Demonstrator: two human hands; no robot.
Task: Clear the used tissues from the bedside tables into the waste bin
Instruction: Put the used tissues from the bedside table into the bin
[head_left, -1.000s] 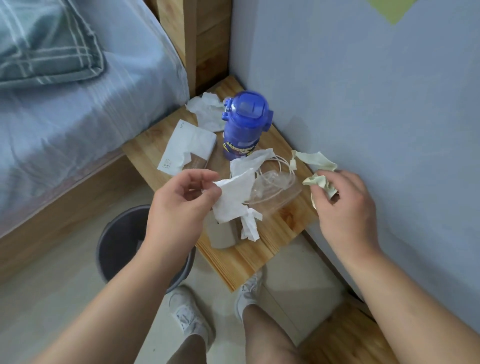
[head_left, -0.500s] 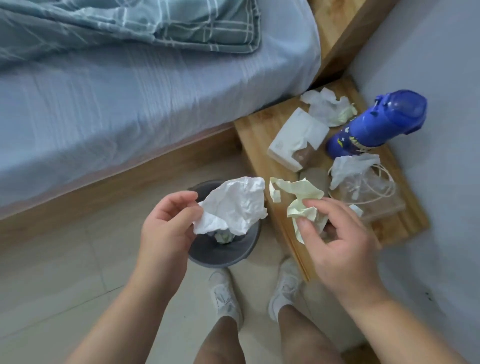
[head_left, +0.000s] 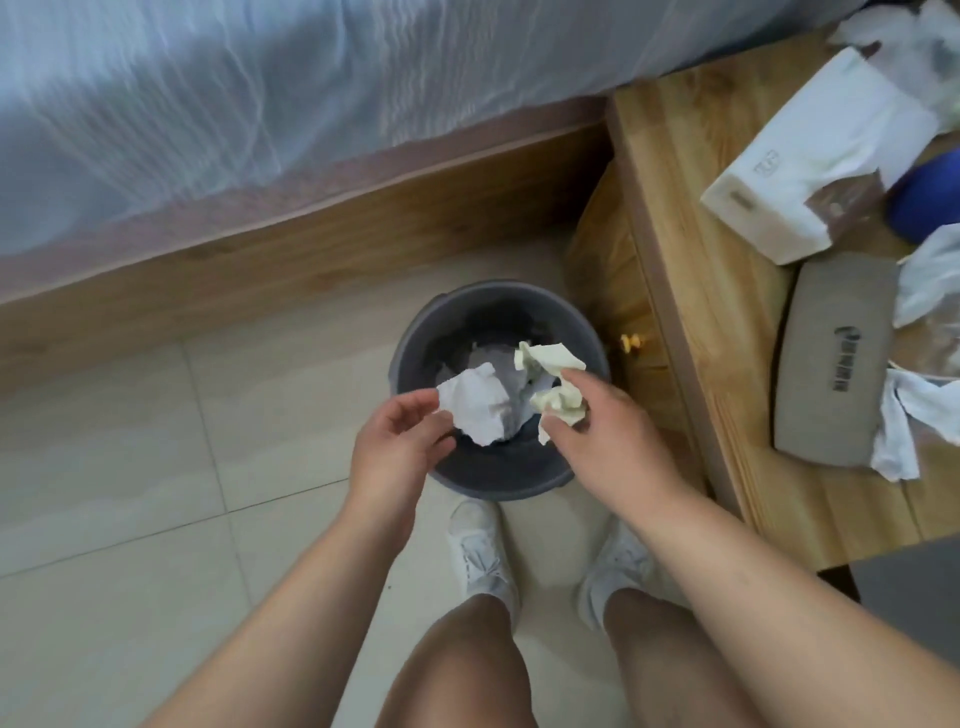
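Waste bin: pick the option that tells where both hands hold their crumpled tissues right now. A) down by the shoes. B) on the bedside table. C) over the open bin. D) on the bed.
C: the left hand pinches a white tissue and the right hand a pale green tissue, both above the mouth of the waste bin.

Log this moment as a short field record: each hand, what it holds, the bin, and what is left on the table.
left hand: pinching a crumpled white tissue over the bin
right hand: gripping a crumpled pale green tissue over the bin
waste bin: grey, on the floor beside the bedside table, tissues already inside
bedside table: wooden, holds a tissue pack and a grey case
tissues left on table: yes, white ones by the grey case
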